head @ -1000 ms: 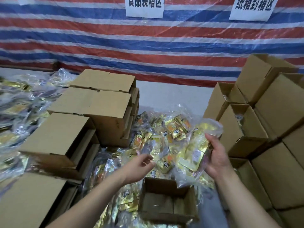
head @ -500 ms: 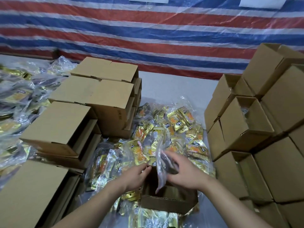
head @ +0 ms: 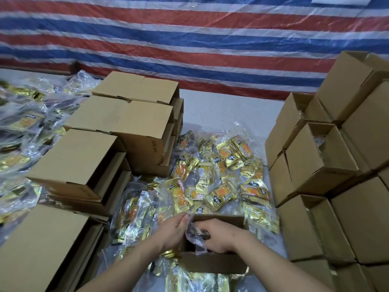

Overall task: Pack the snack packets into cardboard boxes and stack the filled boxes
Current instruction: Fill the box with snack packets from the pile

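A small open cardboard box (head: 212, 263) sits low in the middle, amid gold snack packets (head: 219, 196) in clear bags. Both hands are at its mouth. My right hand (head: 221, 236) grips a clear bag of packets (head: 194, 234) and pushes it down inside the box. My left hand (head: 174, 230) pinches the bag's upper edge at the box's left rim. The bag's contents are mostly hidden by my fingers.
Closed boxes are stacked at left (head: 130, 127) and lower left (head: 37, 249). A tall stack of boxes, some open-topped (head: 324, 157), rises at right. More bagged packets lie heaped at far left (head: 21, 131). A striped tarp (head: 189, 39) hangs behind.
The bag, held up in my right hand a second ago, has come down into the box. My left hand has joined it at the rim. The view tilted downward.
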The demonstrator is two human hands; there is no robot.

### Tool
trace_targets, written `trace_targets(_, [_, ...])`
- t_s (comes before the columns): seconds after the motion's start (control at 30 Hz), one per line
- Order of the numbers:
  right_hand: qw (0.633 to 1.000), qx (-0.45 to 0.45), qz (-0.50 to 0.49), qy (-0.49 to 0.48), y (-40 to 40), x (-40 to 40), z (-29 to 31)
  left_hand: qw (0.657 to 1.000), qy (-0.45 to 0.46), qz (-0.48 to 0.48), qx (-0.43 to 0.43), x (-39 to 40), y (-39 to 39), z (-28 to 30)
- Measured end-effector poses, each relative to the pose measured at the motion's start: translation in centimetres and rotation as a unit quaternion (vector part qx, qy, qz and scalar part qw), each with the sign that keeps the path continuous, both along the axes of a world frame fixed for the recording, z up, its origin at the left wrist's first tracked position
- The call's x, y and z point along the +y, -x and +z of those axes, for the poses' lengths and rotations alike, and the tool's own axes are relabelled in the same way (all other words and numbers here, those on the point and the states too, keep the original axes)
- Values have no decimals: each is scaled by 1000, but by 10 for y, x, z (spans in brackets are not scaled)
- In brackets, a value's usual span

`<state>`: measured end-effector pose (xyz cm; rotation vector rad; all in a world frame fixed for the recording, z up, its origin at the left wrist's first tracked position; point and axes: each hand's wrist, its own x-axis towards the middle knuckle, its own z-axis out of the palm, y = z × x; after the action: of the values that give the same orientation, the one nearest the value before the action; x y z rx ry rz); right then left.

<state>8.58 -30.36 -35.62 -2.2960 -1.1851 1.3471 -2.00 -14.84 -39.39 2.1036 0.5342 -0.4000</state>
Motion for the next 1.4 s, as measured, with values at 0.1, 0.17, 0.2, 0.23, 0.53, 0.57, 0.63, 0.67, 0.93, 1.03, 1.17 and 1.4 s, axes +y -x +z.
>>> trace_targets(0.1, [999,-18,6,36,1,5,-14,1000,2,16,-9,2,6,-2])
trace_targets(0.17, [993,-63,40,94,4,6,-23,1000,-11,6,-15,-2,5,-2])
trace_targets(0.2, [985,-95,62,127,7,7,-27,1000,-21,-4,-17,-6,4,-2])
trace_targets(0.23, [978,-119,78,155,12,8,-31,999,-29,-10,-20,-10,2,-2])
trace_targets(0.53, [987,-101,22,127,0,-14,-5,998,-43,-3,-42,-10,5,2])
trace_targets(0.57, [986,-106,22,128,-3,-16,-4,998,-45,-1,-44,-11,4,2])
trace_targets(0.63, [988,-74,13,136,-2,-16,-8,998,-50,4,-46,-13,4,1])
trace_targets(0.67, [988,-44,5,146,1,-13,-15,997,-53,5,-48,-13,4,0])
trace_targets(0.93, [973,54,-19,225,19,6,-41,997,-65,-1,-50,-15,9,-4])
trace_targets(1.03, [976,55,-22,210,9,1,-39,997,-53,2,-53,-15,8,-2])
trace_targets(1.17, [983,38,-37,176,8,1,-41,997,-51,-1,-54,-15,7,0])
trace_targets(1.4, [975,67,-37,209,21,5,-41,998,-43,-8,-49,-14,12,2])
